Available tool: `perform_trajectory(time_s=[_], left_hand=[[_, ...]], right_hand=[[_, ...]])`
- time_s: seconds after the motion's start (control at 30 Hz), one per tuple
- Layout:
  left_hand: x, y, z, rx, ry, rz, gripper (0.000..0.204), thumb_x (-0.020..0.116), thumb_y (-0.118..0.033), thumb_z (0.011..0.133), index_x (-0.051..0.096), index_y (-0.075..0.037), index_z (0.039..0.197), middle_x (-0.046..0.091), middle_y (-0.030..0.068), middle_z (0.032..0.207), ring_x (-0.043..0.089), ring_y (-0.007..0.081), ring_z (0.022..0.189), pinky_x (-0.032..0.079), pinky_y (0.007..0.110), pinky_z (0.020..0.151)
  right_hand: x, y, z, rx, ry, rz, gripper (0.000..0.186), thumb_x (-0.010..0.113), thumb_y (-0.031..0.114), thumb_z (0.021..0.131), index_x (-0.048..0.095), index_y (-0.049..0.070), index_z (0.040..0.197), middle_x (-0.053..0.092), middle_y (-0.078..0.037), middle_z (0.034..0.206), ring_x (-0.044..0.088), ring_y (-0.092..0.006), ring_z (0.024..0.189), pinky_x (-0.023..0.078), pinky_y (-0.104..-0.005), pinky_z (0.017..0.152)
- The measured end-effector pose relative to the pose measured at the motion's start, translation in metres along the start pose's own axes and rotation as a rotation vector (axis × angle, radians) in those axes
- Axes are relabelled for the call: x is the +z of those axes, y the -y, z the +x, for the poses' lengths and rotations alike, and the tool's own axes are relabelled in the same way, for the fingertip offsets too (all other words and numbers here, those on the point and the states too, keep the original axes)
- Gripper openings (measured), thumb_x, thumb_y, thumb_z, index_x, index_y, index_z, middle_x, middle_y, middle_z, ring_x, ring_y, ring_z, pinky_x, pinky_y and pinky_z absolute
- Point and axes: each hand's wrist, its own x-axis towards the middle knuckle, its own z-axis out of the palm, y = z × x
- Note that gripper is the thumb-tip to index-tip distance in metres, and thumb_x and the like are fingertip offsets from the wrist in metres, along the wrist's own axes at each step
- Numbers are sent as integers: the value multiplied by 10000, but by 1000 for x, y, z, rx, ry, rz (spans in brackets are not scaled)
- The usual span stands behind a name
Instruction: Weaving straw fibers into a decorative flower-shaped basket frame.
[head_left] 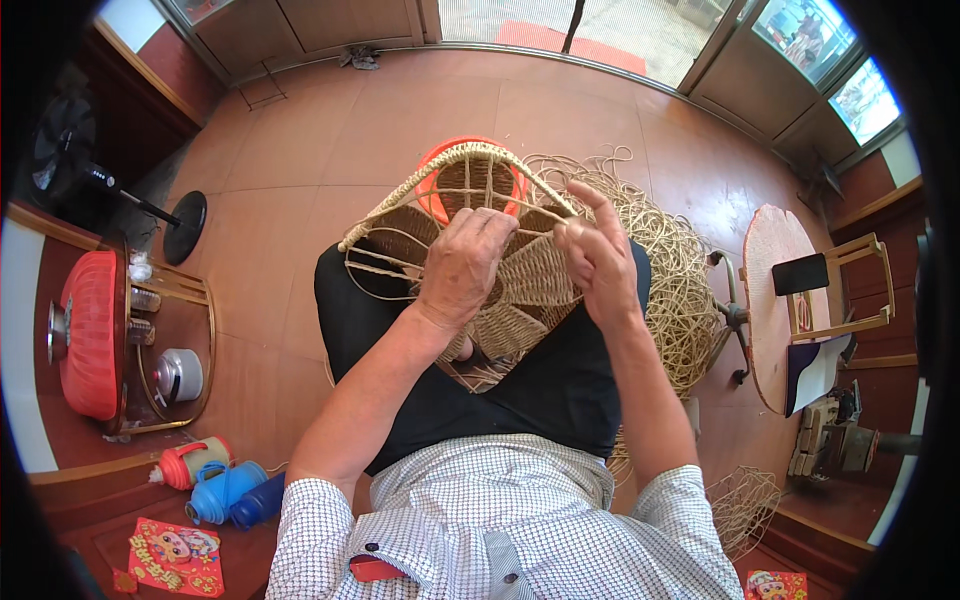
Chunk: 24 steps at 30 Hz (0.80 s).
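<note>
Both of your hands sit on the woven basket frame (500,280), which rests on your lap with its long axis running from 6 o'clock up to 12 o'clock, the arched rim pointing away from you. Your left hand (462,265) lies curled over the frame's middle, fingers folded onto the weave; what it pinches underneath is hidden. At 3 o'clock of it, your right hand (598,255) pinches a thin straw strand (535,232), forefinger raised. The frame's lower tip is covered by your left forearm. An orange stool (440,190) shows partly behind the rim. The loose straw pile (670,280) crowds the frame's right edge; bare floor lies open at 9 o'clock.
</note>
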Motion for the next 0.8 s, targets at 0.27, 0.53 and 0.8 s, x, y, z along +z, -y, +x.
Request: perform_trajectory(time_s=[0.27,0.53,0.8], left_hand=[[7,-4,7,-113,111,-16,135,800,-64,923,772,-87,1054,805,54,996,748,273,927,616,419,852],[8,-13,13,-168,93,-27,99,777,-114,959,692,-99,1009,740,44,867,734,271,876,585,438,785],[11,-17,15,-239,99,-14,183,762,-94,944,609,-111,1043,708,52,833,731,284,824,578,464,747]], right_hand=[[-206,42,-38,-79,-539,-161,553,737,24,946,568,27,1472,556,75,857,398,15,574,291,-166,438],[-486,85,-229,-99,-1213,-108,482,793,67,929,637,99,1384,665,26,941,429,-36,550,279,-201,410],[-612,83,-430,47,-1484,-48,218,795,318,923,736,179,1080,615,59,811,404,-91,495,260,-243,424]])
